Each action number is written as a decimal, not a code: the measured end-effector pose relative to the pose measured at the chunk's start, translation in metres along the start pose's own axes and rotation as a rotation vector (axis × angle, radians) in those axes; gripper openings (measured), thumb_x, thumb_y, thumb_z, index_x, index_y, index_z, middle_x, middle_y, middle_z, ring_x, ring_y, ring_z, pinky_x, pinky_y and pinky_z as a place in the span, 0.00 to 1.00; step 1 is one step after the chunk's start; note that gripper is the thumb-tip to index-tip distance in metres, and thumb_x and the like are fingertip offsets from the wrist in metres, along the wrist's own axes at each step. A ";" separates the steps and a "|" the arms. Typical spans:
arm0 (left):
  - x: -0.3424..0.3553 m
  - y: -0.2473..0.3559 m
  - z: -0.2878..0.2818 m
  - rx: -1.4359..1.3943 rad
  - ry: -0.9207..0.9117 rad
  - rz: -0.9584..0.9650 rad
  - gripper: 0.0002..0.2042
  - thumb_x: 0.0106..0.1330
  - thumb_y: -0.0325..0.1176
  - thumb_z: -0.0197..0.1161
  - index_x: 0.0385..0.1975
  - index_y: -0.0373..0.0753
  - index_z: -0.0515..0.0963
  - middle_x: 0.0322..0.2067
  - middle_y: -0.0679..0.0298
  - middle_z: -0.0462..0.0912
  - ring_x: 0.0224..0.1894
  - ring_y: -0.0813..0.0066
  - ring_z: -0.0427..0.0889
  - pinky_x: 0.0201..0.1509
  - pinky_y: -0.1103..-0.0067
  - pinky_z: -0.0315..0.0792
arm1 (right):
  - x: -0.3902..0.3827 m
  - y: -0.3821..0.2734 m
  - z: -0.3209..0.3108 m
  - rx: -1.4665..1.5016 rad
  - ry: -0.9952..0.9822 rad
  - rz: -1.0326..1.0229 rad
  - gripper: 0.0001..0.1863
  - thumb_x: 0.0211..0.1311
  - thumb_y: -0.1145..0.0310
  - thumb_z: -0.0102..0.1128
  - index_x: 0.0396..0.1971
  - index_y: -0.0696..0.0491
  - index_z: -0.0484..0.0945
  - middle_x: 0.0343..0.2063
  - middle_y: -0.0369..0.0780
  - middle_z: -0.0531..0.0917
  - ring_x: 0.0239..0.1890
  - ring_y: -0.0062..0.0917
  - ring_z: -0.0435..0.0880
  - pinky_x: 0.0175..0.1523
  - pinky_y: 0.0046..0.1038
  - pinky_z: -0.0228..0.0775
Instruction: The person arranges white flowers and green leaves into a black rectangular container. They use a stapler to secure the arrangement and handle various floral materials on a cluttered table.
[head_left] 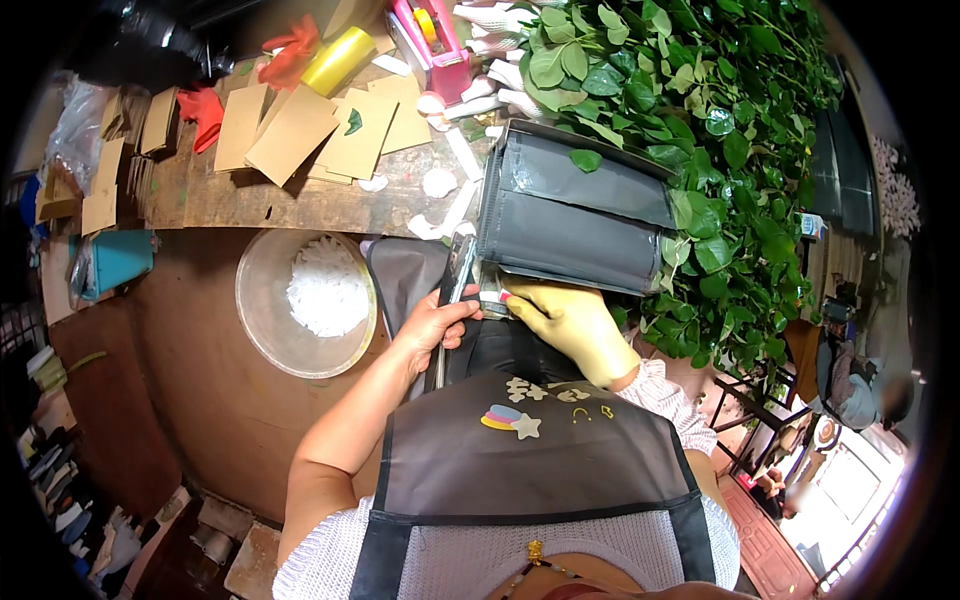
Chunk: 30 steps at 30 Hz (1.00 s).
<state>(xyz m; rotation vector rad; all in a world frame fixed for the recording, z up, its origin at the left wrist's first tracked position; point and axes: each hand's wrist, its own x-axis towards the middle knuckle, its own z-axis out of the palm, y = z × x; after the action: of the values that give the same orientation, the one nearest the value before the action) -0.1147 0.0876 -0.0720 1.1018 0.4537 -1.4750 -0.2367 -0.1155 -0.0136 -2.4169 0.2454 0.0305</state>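
My bare left hand (440, 324) is closed around a long, narrow dark-and-silver strip (459, 268), which stands along the left end of a dark grey box-like piece (580, 205). On my right hand (572, 322) is a pale yellow glove. It is bent under the lower edge of the grey piece, and its fingers are partly hidden. A small whitish piece with a bit of red (494, 299) shows between the two hands; what the glove grips is not clear. One loose green leaf (586, 160) lies on top of the grey piece.
A big heap of leafy stems (710, 120) fills the right side. On the wooden table (230, 200) lie brown cardboard pieces (290, 135), a yellow roll (338, 62) and a pink tape dispenser (440, 60). A clear tub (258, 335) of white scraps stands left, below the table edge.
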 end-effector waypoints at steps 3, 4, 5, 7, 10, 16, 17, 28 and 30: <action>0.002 -0.001 -0.004 0.009 -0.040 0.006 0.21 0.69 0.27 0.66 0.61 0.36 0.73 0.36 0.63 0.83 0.18 0.89 0.64 0.19 0.87 0.57 | -0.006 -0.020 -0.022 0.581 -0.143 0.484 0.16 0.73 0.62 0.63 0.54 0.54 0.84 0.36 0.40 0.89 0.35 0.20 0.87 0.43 0.22 0.78; 0.003 -0.002 -0.005 0.002 -0.045 0.017 0.21 0.69 0.27 0.65 0.61 0.36 0.73 0.37 0.63 0.84 0.19 0.89 0.64 0.19 0.87 0.57 | -0.006 -0.021 -0.024 0.807 -0.177 0.657 0.17 0.74 0.62 0.63 0.54 0.56 0.84 0.35 0.40 0.89 0.35 0.18 0.86 0.42 0.21 0.77; 0.003 -0.004 -0.006 -0.001 -0.053 0.024 0.21 0.69 0.26 0.65 0.61 0.36 0.73 0.37 0.63 0.84 0.19 0.89 0.64 0.19 0.87 0.57 | -0.008 -0.008 -0.018 0.918 -0.216 0.670 0.17 0.74 0.60 0.62 0.50 0.58 0.84 0.32 0.37 0.88 0.33 0.16 0.83 0.40 0.21 0.76; 0.002 -0.003 -0.006 -0.010 -0.065 0.019 0.21 0.69 0.26 0.65 0.61 0.36 0.73 0.38 0.63 0.85 0.19 0.89 0.65 0.19 0.87 0.57 | -0.013 0.021 0.002 0.975 -0.242 0.711 0.17 0.75 0.59 0.61 0.50 0.59 0.84 0.32 0.39 0.88 0.32 0.17 0.84 0.39 0.21 0.76; 0.000 0.000 -0.005 -0.009 -0.063 -0.005 0.20 0.69 0.26 0.64 0.61 0.36 0.74 0.40 0.62 0.86 0.19 0.89 0.65 0.19 0.86 0.57 | -0.013 0.030 0.013 0.972 -0.211 0.763 0.16 0.75 0.64 0.58 0.51 0.61 0.81 0.30 0.41 0.88 0.30 0.20 0.85 0.36 0.20 0.76; 0.001 -0.003 -0.004 0.033 -0.011 0.003 0.19 0.69 0.27 0.65 0.59 0.35 0.75 0.41 0.60 0.87 0.19 0.89 0.65 0.19 0.87 0.58 | -0.013 0.033 0.024 0.974 -0.087 0.729 0.13 0.72 0.68 0.57 0.42 0.62 0.85 0.26 0.43 0.88 0.25 0.22 0.85 0.30 0.20 0.75; 0.000 -0.003 -0.004 0.038 -0.009 0.007 0.19 0.69 0.28 0.65 0.58 0.35 0.75 0.41 0.60 0.87 0.19 0.89 0.65 0.19 0.87 0.58 | -0.012 0.034 0.023 0.977 -0.096 0.711 0.13 0.72 0.67 0.57 0.39 0.62 0.85 0.25 0.43 0.88 0.24 0.21 0.85 0.29 0.20 0.75; -0.003 0.001 0.003 0.046 0.039 -0.021 0.13 0.70 0.39 0.69 0.46 0.39 0.79 0.38 0.63 0.85 0.19 0.89 0.65 0.18 0.88 0.58 | -0.026 0.035 0.022 1.101 -0.113 0.543 0.12 0.75 0.63 0.60 0.42 0.57 0.85 0.28 0.41 0.88 0.28 0.20 0.85 0.35 0.22 0.75; -0.001 -0.001 -0.001 0.085 0.020 -0.014 0.13 0.69 0.39 0.70 0.46 0.40 0.78 0.37 0.63 0.84 0.19 0.89 0.65 0.18 0.88 0.57 | -0.026 0.007 -0.006 1.151 -0.128 0.603 0.08 0.74 0.69 0.60 0.42 0.56 0.85 0.35 0.42 0.89 0.35 0.24 0.87 0.43 0.26 0.77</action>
<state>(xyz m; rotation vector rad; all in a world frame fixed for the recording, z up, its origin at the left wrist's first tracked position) -0.1155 0.0894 -0.0718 1.1836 0.4167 -1.5076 -0.2633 -0.1199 -0.0116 -1.1392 0.6966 0.2421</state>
